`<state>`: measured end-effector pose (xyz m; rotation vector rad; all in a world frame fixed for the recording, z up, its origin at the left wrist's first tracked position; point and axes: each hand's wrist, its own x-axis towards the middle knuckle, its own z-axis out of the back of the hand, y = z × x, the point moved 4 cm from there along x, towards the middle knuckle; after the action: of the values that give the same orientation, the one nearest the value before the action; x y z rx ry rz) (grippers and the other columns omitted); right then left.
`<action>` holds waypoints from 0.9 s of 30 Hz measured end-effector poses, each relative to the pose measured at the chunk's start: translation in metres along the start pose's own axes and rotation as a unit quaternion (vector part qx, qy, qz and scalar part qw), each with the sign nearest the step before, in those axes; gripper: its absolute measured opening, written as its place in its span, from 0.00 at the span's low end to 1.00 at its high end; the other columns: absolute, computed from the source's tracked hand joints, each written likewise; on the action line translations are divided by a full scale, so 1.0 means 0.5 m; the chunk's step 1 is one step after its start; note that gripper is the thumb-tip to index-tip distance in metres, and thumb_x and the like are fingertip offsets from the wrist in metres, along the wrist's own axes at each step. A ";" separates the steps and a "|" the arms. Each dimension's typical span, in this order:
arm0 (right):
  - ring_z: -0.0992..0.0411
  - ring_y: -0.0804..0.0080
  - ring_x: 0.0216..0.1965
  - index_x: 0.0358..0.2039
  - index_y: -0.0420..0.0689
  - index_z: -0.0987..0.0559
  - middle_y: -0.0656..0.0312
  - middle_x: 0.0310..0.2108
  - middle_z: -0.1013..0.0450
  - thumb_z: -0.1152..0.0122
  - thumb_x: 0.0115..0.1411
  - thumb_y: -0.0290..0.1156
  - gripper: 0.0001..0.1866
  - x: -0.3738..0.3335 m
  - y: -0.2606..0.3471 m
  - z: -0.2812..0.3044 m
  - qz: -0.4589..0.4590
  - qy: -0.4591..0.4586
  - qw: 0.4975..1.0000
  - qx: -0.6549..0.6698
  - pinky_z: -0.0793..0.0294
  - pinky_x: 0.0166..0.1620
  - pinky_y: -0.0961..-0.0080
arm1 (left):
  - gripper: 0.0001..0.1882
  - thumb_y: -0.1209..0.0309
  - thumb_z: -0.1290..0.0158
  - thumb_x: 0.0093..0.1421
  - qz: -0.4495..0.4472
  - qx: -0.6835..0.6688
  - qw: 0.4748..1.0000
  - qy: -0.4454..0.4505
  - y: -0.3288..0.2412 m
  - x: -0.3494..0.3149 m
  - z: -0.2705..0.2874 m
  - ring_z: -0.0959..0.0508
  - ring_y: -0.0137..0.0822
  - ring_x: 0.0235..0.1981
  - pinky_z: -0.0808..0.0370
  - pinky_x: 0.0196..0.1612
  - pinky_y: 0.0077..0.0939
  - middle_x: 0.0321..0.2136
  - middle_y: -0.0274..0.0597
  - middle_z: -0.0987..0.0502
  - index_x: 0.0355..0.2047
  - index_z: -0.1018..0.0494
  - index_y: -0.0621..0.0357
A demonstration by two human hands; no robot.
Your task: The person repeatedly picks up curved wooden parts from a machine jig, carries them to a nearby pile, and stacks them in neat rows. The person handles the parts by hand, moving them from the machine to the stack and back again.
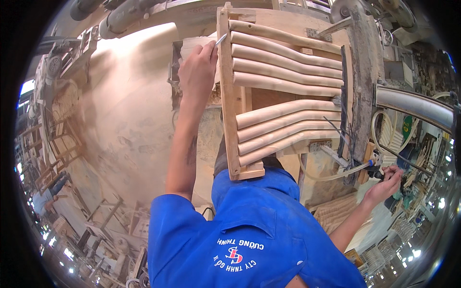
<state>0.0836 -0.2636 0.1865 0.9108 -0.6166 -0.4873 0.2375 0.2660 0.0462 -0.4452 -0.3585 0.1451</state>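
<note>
My left hand is closed beside the upper end of an upright wooden rail. A slim, pale, pen-like tool sticks out from its fingertips and its point lies over the rail. Right of the rail, several curved wooden slats run in two groups toward a dark strip. My right hand is out at the right, its fingers closed round the black handle of what looks like an air valve with a blue fitting. The fingers partly cover that handle.
A thick worn beam stands right of the slats, with a metal cylinder beyond it. A clear hose loops below the slats. Stacked wooden parts lie at lower right. Another person is far off at left.
</note>
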 end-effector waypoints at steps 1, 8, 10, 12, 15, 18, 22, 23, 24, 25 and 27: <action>0.32 0.68 0.38 0.35 0.38 0.27 0.61 0.35 0.32 0.56 0.77 0.42 0.20 -0.001 0.001 0.000 -0.007 -0.012 1.000 0.005 0.30 0.50 0.68 | 0.11 0.63 0.45 0.69 -0.008 0.002 1.000 -0.009 0.000 0.006 -0.007 0.22 0.46 0.28 0.26 0.33 0.40 0.27 0.43 0.25 0.47 0.18 0.49; 0.32 0.71 0.35 0.33 0.40 0.27 0.64 0.33 0.31 0.50 0.75 0.40 0.17 0.002 0.003 -0.015 -0.002 -0.044 0.998 0.047 0.30 0.46 0.72 | 0.13 0.64 0.47 0.69 -0.032 -0.062 0.996 0.056 0.029 0.029 -0.014 0.20 0.48 0.31 0.24 0.36 0.43 0.29 0.45 0.23 0.47 0.18 0.52; 0.32 0.71 0.35 0.32 0.40 0.27 0.63 0.33 0.30 0.49 0.75 0.39 0.17 0.003 -0.001 -0.015 -0.005 -0.065 0.996 0.054 0.31 0.46 0.72 | 0.12 0.64 0.46 0.68 -0.039 -0.067 0.994 0.079 0.030 0.024 -0.002 0.20 0.48 0.31 0.25 0.37 0.43 0.28 0.46 0.23 0.47 0.18 0.53; 0.32 0.71 0.35 0.32 0.40 0.27 0.63 0.32 0.30 0.49 0.75 0.39 0.17 0.006 0.000 -0.013 0.006 -0.078 0.996 0.047 0.31 0.45 0.72 | 0.12 0.65 0.46 0.68 -0.033 -0.066 0.991 0.110 0.021 0.014 0.006 0.20 0.48 0.32 0.24 0.37 0.42 0.28 0.47 0.23 0.48 0.18 0.53; 0.32 0.70 0.35 0.31 0.40 0.27 0.62 0.32 0.30 0.48 0.74 0.37 0.16 0.002 0.001 -0.022 0.002 -0.114 0.992 0.061 0.31 0.45 0.71 | 0.13 0.65 0.46 0.68 -0.033 -0.060 0.990 0.125 0.007 -0.006 0.022 0.20 0.48 0.32 0.24 0.38 0.42 0.28 0.47 0.23 0.48 0.18 0.52; 0.32 0.69 0.35 0.31 0.40 0.27 0.62 0.32 0.30 0.48 0.74 0.36 0.16 0.002 0.005 -0.028 0.007 -0.138 0.988 0.071 0.31 0.46 0.70 | 0.13 0.65 0.46 0.68 -0.036 -0.044 0.989 0.138 0.001 -0.023 0.034 0.20 0.48 0.33 0.25 0.38 0.43 0.28 0.46 0.23 0.49 0.18 0.53; 0.32 0.65 0.35 0.27 0.40 0.27 0.61 0.29 0.31 0.48 0.73 0.41 0.20 0.000 0.015 -0.038 0.008 -0.168 0.985 0.046 0.33 0.47 0.68 | 0.13 0.66 0.46 0.68 -0.046 -0.034 0.987 0.148 -0.005 -0.050 0.044 0.20 0.48 0.32 0.24 0.37 0.43 0.29 0.46 0.23 0.49 0.19 0.53; 0.31 0.65 0.35 0.27 0.40 0.27 0.61 0.29 0.31 0.48 0.73 0.42 0.20 0.000 0.017 -0.039 0.012 -0.166 0.985 0.040 0.33 0.46 0.67 | 0.12 0.66 0.46 0.68 -0.041 -0.038 0.987 0.153 -0.008 -0.056 0.048 0.20 0.48 0.32 0.24 0.37 0.43 0.29 0.46 0.23 0.48 0.19 0.53; 0.31 0.65 0.35 0.27 0.40 0.27 0.61 0.29 0.31 0.48 0.72 0.42 0.21 -0.001 0.019 -0.039 0.016 -0.164 0.986 0.034 0.33 0.46 0.67 | 0.12 0.66 0.46 0.68 -0.036 -0.041 0.986 0.157 -0.014 -0.063 0.053 0.20 0.48 0.31 0.24 0.36 0.44 0.29 0.46 0.23 0.47 0.19 0.54; 0.31 0.65 0.34 0.27 0.40 0.27 0.61 0.28 0.31 0.48 0.72 0.42 0.21 -0.002 0.022 -0.041 0.019 -0.164 0.986 0.029 0.33 0.45 0.67 | 0.11 0.66 0.46 0.68 -0.033 -0.044 0.985 0.161 -0.020 -0.067 0.058 0.20 0.48 0.31 0.24 0.36 0.44 0.29 0.45 0.23 0.46 0.19 0.54; 0.32 0.65 0.34 0.26 0.40 0.28 0.61 0.27 0.32 0.49 0.72 0.42 0.21 -0.005 0.031 -0.050 0.019 -0.176 0.984 0.028 0.33 0.45 0.67 | 0.11 0.66 0.46 0.68 -0.038 -0.043 0.985 0.161 -0.028 -0.077 0.068 0.20 0.48 0.30 0.24 0.34 0.44 0.28 0.45 0.24 0.45 0.20 0.55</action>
<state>0.1007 -0.2394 0.1870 0.8710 -0.9718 -0.6044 0.1901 0.2584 0.0692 -0.5314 -0.0633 -0.0172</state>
